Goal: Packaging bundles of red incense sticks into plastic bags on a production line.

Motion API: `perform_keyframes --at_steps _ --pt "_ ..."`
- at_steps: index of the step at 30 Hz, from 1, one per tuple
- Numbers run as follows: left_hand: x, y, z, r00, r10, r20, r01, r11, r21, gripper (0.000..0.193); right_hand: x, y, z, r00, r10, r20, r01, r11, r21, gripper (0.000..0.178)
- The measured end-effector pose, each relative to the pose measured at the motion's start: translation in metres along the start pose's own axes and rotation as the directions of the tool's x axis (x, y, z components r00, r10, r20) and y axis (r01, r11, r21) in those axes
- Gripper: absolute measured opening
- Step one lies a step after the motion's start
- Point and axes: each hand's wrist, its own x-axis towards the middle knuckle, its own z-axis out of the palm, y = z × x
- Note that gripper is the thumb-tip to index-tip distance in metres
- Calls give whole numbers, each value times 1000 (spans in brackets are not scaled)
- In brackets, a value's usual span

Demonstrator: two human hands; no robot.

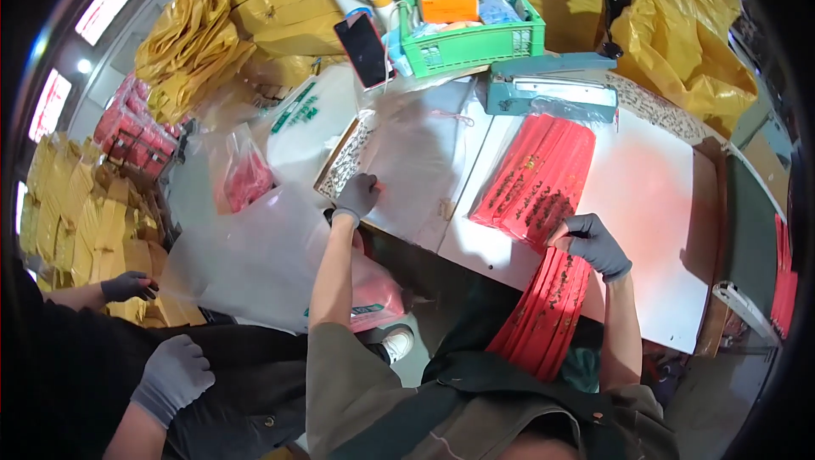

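Observation:
My right hand, in a grey fingerless glove, is closed on the upper end of a bundle of long red printed strips. That bundle hangs over the table's front edge toward my lap. Just beyond it, a stack of similar red strips lies on the white tabletop, with clear plastic at its far end. My left hand, gloved the same way, is closed at the near edge of a pile of clear plastic bags, beside a shallow speckled box. What its fingers grip, if anything, is too small to tell.
A blue-grey sealing machine stands behind the stack, near a green crate and a phone. At left sits a co-worker with grey-gloved hands. Clear plastic spreads between us. Yellow sacks surround the table.

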Motion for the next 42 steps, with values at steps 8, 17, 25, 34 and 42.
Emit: perform_keyframes --at_steps 8,17,25,34,42 --pt "-16 136 15 960 46 -275 -159 900 -405 10 -5 1 8 995 -23 -93 26 999 33 17" --pt "-57 299 30 975 -14 221 208 -280 -937 9 -14 30 -8 991 -45 -127 57 994 98 15" --pt "-45 330 20 931 172 -323 -366 479 -798 7 -42 16 -15 988 -127 -92 124 991 -41 29" --pt "-61 305 46 728 631 -267 -680 615 -401 35 -52 108 39 809 -88 -582 312 902 297 80" --pt "-161 259 43 363 763 535 -625 625 -468 13 -182 155 135 979 108 -171 6 830 558 68"
